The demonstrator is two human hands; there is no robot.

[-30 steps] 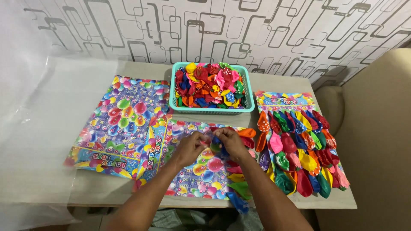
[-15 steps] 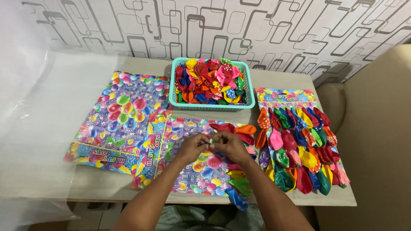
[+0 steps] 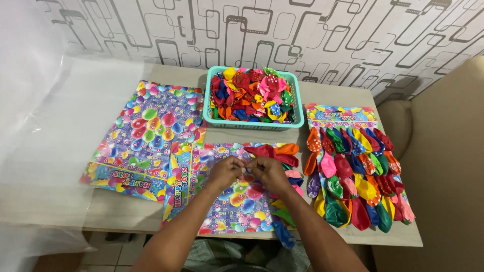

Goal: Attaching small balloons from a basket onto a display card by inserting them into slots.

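Turquoise basket (image 3: 298, 108), multicoloured balloons (image 3: 252, 94), balloon-printed purple card (image 3: 151, 128), beige table (image 3: 333, 95), grey-lined white wallpaper (image 3: 282, 30)

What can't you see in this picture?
Head view:
- What the left hand and right hand pinch: hidden by fingers.
- Lower balloons in the basket: buried under the top ones.
- Middle card under the hands: covered.
- Elbows: cut off by the bottom edge.

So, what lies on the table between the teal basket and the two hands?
In the head view, between the teal basket and the hands lie bare table, the printed card's top edge, and red and orange balloons.
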